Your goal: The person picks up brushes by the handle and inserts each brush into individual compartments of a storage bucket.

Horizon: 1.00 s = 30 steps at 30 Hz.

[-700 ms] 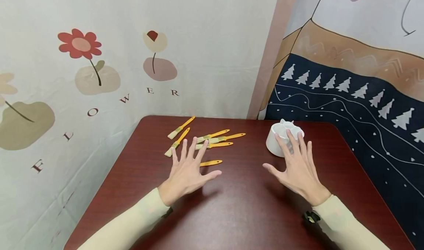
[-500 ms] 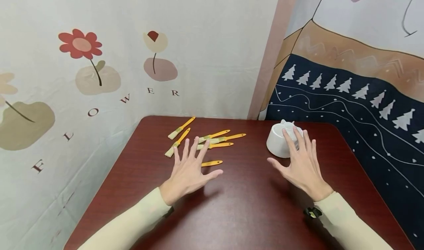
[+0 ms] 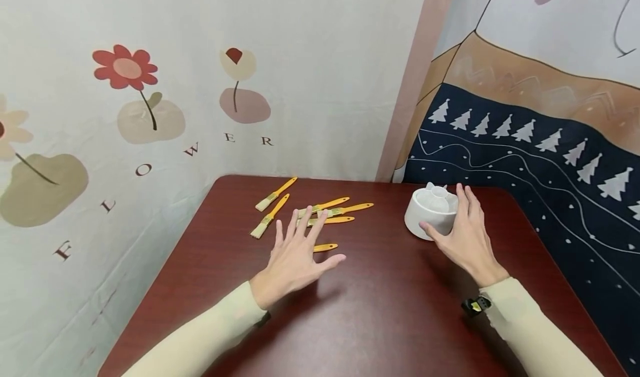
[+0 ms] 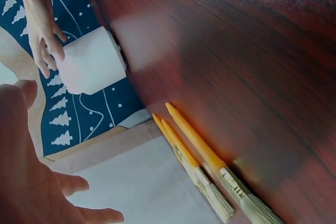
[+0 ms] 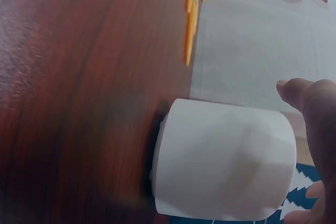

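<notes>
My left hand (image 3: 295,257) hovers with spread fingers over the paintbrushes, holding nothing. Its fingertips overlap a cluster of yellow-handled brushes (image 3: 360,206) in the head view, and it partly hides a nearer brush (image 3: 326,247). A white, round bowl (image 3: 422,219) with small pointed ears on its rim stands upright at the back right. Beside it is my right hand (image 3: 467,244), thumb in front of the bowl and fingers along its right side. In the right wrist view a gap shows between the thumb (image 5: 296,93) and the bowl's wall (image 5: 226,161).
Two more brushes, one at the back (image 3: 276,194) and one before it (image 3: 268,219), lie left of the cluster on the dark red table (image 3: 380,310). A printed cloth (image 3: 320,88) hangs behind the table, and a dark blue one (image 3: 500,149) on the right.
My right hand has moved right, from over the bowl to its right side, uncovering the bowl's top. The left hand has shifted slightly right, still above the brushes.
</notes>
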### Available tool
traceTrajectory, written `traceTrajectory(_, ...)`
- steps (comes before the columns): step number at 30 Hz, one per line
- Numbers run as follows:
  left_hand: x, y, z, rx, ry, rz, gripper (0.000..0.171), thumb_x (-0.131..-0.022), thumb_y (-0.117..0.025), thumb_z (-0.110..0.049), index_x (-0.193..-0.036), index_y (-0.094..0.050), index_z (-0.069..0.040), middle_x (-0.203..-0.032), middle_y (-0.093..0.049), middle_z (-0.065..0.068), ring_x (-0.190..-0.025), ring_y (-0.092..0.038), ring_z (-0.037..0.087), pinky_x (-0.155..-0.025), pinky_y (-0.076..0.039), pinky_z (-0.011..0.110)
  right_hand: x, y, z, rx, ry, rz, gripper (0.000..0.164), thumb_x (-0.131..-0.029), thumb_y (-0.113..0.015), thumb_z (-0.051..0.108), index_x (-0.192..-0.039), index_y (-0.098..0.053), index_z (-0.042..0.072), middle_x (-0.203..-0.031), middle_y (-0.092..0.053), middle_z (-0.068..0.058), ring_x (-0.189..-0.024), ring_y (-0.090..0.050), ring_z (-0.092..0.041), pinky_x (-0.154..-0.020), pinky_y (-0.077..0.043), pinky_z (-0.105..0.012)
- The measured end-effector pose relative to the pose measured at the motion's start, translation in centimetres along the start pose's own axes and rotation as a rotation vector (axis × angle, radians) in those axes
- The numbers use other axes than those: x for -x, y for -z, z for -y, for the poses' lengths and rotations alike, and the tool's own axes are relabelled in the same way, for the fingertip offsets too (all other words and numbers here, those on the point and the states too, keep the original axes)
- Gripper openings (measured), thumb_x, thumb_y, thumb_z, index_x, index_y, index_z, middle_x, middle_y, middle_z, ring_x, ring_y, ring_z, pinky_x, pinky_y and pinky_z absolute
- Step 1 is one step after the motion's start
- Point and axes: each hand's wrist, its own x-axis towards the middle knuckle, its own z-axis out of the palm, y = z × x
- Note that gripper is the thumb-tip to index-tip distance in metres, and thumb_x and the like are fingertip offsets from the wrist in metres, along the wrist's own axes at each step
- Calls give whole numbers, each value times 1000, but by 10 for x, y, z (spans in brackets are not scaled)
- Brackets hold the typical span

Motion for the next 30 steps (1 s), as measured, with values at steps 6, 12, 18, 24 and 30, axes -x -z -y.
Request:
traceTrajectory(6, -3, -3, -4, 55, -10, 7, 109, -102, -60, -91, -188, -23, -35, -197, -21, 9, -184, -16, 43, -144, -6, 81, -5, -4, -5, -47, -84, 51, 132, -97, -92, 51, -186, -8, 0, -187, -22, -37, -162, -39, -65, -121, -44, -88)
traceTrajectory(12, -10, -3, -8, 61, -39, -28, 107, -103, -60, -89, -188, -23, -36, -195, -28, 8, -182, -26, 42, -145, -12, 78, -11, -9, -10, -43, -110, 74, 131, -99, -89, 55, -184, -10, -4, -176, -37, -42, -148, -50, -63, -120, -49, -86)
traceTrajectory(18, -15, -4, -11, 76, -70, -76, 103, -103, -65, -83, -187, -29, -34, -190, -38, 12, -177, -37, 45, -143, -21, 79, -17, -12, -10, -41, -123, 79, 128, -99, -87, 59, -182, -16, -8, -177, -36, -41, -149, -50, -63, -120, -49, -86)
traceTrajectory(24, -17, -5, -15, 101, -86, -71, 101, -104, -67, -81, -185, -33, -31, -189, -41, 12, -175, -41, 40, -143, -25, 78, -20, -13, -11, -42, -134, 91, 124, -101, -86, 58, -180, -20, -11, -175, -38, -43, -150, -48, -64, -123, -47, -84)
traceTrajectory(30, -22, -9, -19, 111, -103, -69, 98, -105, -67, -79, -184, -37, -29, -186, -45, 14, -174, -43, 37, -142, -33, 70, -22, -16, -12, -63, -126, 83, 119, -101, -87, 58, -178, -27, -11, -171, -43, -41, -144, -53, -61, -118, -50, -82)
